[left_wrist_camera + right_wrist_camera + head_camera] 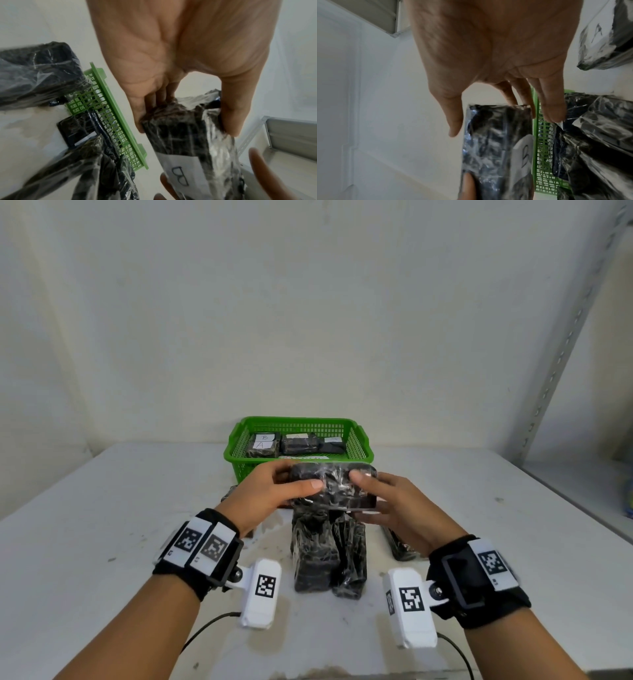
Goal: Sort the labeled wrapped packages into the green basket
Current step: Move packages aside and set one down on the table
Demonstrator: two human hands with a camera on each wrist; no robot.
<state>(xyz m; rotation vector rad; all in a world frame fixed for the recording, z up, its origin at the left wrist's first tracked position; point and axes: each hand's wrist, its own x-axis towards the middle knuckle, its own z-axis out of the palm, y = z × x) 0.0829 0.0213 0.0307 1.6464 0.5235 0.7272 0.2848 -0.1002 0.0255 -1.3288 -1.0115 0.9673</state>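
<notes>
A black package wrapped in clear film is held in the air by both hands, just in front of the green basket. My left hand grips its left end, thumb on top. My right hand grips its right end, fingers underneath. The left wrist view shows the package carrying a white label marked B on its underside. The same package appears in the right wrist view beside the basket. Inside the basket lie several wrapped packages, with labels B and A showing.
More wrapped black packages are piled on the white table below my hands. One lies to the right, another is half hidden behind my left hand. A package marked A shows in the right wrist view. A metal shelf upright stands at the right.
</notes>
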